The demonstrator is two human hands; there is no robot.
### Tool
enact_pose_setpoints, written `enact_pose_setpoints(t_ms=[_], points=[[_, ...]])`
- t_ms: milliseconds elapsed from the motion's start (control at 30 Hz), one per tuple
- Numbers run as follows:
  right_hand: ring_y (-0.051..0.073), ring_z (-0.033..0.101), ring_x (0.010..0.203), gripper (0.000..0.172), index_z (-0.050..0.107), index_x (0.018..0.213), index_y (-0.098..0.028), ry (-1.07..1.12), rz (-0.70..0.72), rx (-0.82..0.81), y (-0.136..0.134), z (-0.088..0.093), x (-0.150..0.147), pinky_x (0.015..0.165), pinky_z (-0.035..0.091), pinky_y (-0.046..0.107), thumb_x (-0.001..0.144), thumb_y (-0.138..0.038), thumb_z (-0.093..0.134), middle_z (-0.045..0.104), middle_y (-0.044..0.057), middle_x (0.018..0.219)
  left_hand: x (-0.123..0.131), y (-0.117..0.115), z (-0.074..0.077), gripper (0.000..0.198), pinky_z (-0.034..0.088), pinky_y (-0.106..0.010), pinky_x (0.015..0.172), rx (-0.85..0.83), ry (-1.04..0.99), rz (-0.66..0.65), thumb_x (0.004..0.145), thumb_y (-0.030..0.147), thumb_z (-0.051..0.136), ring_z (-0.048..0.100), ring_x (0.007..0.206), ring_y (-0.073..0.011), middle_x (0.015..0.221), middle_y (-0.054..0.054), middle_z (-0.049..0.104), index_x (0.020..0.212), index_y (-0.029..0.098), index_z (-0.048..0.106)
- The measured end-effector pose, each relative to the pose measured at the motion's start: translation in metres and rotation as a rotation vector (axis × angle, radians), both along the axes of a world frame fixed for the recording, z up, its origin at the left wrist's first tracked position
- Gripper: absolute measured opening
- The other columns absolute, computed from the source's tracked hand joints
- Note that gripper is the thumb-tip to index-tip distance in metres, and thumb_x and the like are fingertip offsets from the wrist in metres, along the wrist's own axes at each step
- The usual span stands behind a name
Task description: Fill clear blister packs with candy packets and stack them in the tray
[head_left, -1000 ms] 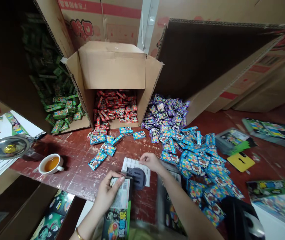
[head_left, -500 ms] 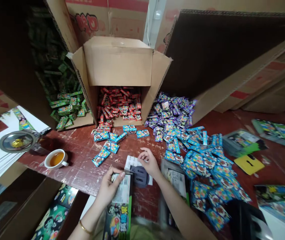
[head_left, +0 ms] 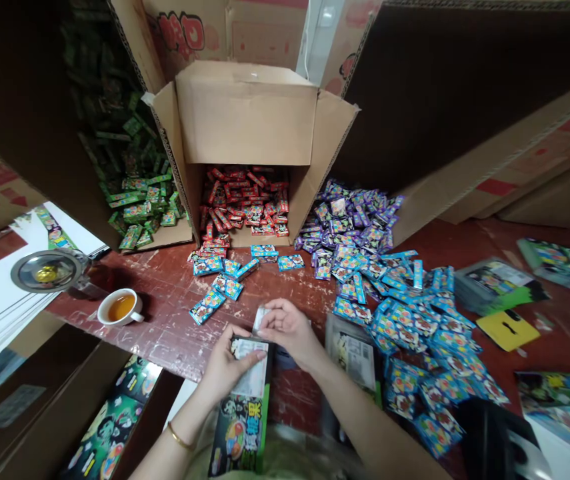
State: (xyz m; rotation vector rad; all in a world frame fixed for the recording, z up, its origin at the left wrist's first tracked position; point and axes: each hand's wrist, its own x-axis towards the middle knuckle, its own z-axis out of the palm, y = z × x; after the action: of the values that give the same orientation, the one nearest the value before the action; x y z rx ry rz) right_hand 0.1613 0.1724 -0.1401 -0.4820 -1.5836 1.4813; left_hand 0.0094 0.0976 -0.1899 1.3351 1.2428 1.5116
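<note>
My left hand (head_left: 225, 363) grips the top end of a tall green and black printed carton (head_left: 242, 413) standing at the near edge of the red table (head_left: 165, 313). My right hand (head_left: 289, 328) is closed on a small white printed slip (head_left: 261, 319) and holds it just above the carton's open top, beside my left thumb. Blue sweet packets (head_left: 415, 333) lie heaped to the right of my hands. A few more blue packets (head_left: 225, 283) lie just beyond them.
An open cardboard box (head_left: 245, 127) holds red packets (head_left: 245, 207). Green packets (head_left: 139, 207) spill on the left, purple packets (head_left: 349, 213) on the right. A cup of tea (head_left: 121, 308) and a metal strainer (head_left: 49, 270) stand left. Flat cartons (head_left: 499, 283) and a yellow card (head_left: 508, 328) lie right.
My right hand lifted the white slip off the table and brought it left to the carton's top. The view shifted, so everything sits a little further right.
</note>
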Motion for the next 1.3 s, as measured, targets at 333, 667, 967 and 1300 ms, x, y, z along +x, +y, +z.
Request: enact_pose_setpoints(t_ms=[333,667,967,1300], points=[[0.011,0.057,0.067,0.057,0.053,0.099,-0.020,-0.112,0.119,-0.217,-0.003,-0.006,-0.014,0.064,0.043,0.025,0.050,-0.017,0.083,0.062,-0.002,0.079,0.003,-0.006,0.008,0.038,0.045,-0.028,0.078,0.139,0.129,0.115,0.069,0.035,0.076,0.058,0.084,-0.0174,0.085,0.000,0.058,0.089,0.019,0.048],[0.009,0.055,0.061,0.083,0.043,0.125,-0.023,-0.304,0.075,0.021,-0.001,0.021,0.024,0.056,0.039,0.020,0.055,-0.025,0.087,0.059,-0.006,0.073,-0.014,-0.044,0.006,0.055,0.052,-0.028,0.071,-0.168,0.055,-0.274,0.061,0.019,0.081,0.066,0.078,-0.0168,0.095,-0.003,0.067,0.106,0.020,0.048],[0.015,0.062,0.071,0.073,0.039,0.124,-0.028,0.068,-0.192,-0.155,-0.034,-0.017,0.036,0.063,0.051,0.027,0.065,-0.034,0.082,0.061,-0.002,0.086,-0.056,-0.054,0.069,0.100,0.056,-0.027,0.079,0.183,-0.616,-0.006,0.051,0.041,0.088,0.064,0.108,-0.0255,0.137,-0.011,0.053,0.138,0.033,0.037],[0.022,0.066,0.095,0.048,0.039,0.123,-0.028,0.132,-0.459,0.254,-0.062,-0.028,-0.008,0.078,0.055,0.035,0.083,-0.023,0.065,0.061,0.008,0.107,0.014,-0.029,0.004,0.067,0.054,-0.030,0.083,0.101,-0.254,0.208,0.068,0.037,0.078,0.067,0.094,-0.0187,0.106,-0.006,0.066,0.122,0.023,0.040]])
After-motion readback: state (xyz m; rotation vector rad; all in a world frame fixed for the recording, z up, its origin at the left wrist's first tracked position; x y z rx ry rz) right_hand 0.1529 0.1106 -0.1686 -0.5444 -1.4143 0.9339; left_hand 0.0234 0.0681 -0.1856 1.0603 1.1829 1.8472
